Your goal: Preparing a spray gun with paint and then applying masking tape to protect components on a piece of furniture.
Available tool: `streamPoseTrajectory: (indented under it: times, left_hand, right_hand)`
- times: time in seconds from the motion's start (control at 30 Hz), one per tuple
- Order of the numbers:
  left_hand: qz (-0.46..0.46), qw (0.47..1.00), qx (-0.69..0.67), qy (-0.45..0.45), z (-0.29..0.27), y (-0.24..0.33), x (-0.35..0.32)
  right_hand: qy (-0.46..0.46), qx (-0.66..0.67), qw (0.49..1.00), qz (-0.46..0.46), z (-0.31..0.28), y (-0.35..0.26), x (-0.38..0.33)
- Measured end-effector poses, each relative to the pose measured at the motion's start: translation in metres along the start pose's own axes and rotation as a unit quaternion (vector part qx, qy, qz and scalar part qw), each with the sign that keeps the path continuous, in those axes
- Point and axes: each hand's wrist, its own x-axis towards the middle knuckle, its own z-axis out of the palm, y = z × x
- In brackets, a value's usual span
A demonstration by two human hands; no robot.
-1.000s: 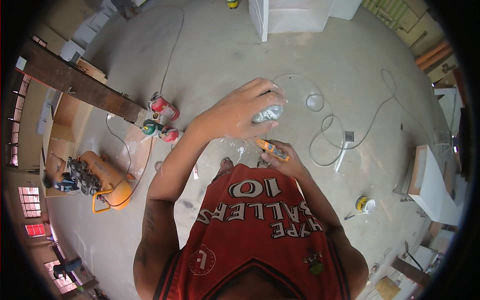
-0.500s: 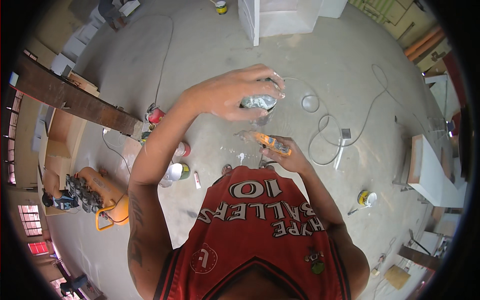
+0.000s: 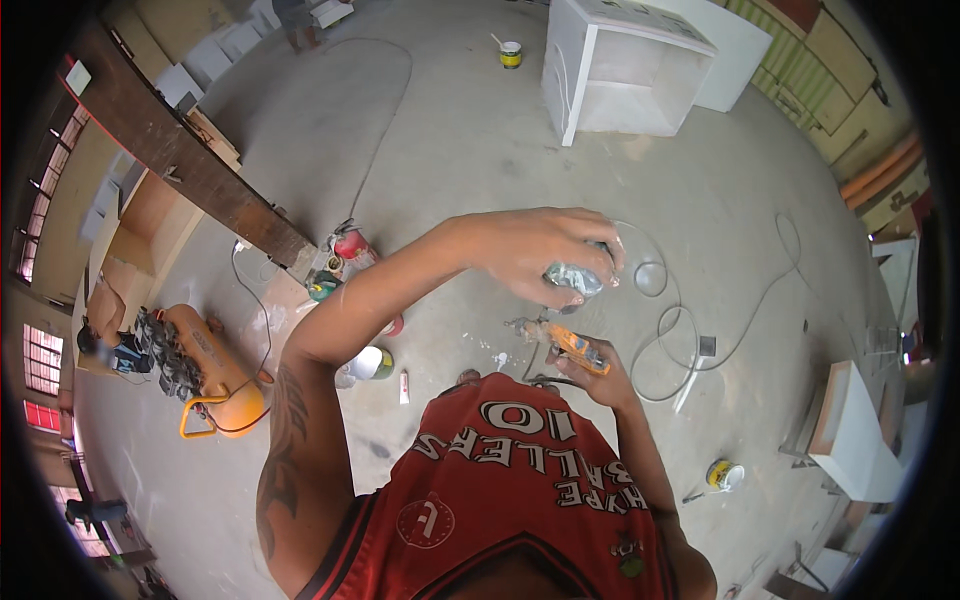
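My left hand [image 3: 535, 252] reaches across from the left, its whitened fingers curled over a round grey, paint-smeared cup [image 3: 575, 280]. Just below it, in front of my waist, my right hand [image 3: 606, 380] grips an orange tool [image 3: 578, 350] that looks like a spray gun, with a whitish, crusted nose [image 3: 528, 327] pointing left. The palm and fingers partly cover both things. Whether the cup joins the orange tool cannot be made out.
An orange air compressor [image 3: 205, 365] stands left, near a brown post [image 3: 215, 180]. A white bucket [image 3: 365, 362] and tube [image 3: 404, 387] are on the floor. A cable [image 3: 690, 350] loops at right. White cabinet [image 3: 635, 95] ahead; yellow can [image 3: 725, 474] lower right.
The view has shifted, so the floor things sit lower and mostly farther right. Both hands appear lower and to the right too, still holding the same things.
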Motion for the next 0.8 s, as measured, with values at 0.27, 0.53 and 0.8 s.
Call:
streamPoseTrajectory:
  times: [0.27, 0.53, 0.8]
  left_hand:
    - [0.053, 0.999, -0.011, -0.009, -0.01, -0.011, -0.004]
    - [0.082, 0.951, -0.145, 0.259, -0.02, -0.006, 0.001]
    - [-0.171, 0.83, -0.362, 0.388, 0.055, 0.012, -0.007]
  right_hand:
    - [-0.082, 0.048, 0.991, 0.092, -0.022, -0.025, 0.009]
    - [-0.072, 0.01, 0.996, 0.06, -0.038, -0.038, 0.003]
    - [-0.09, 0.008, 0.995, 0.045, -0.04, -0.034, -0.006]
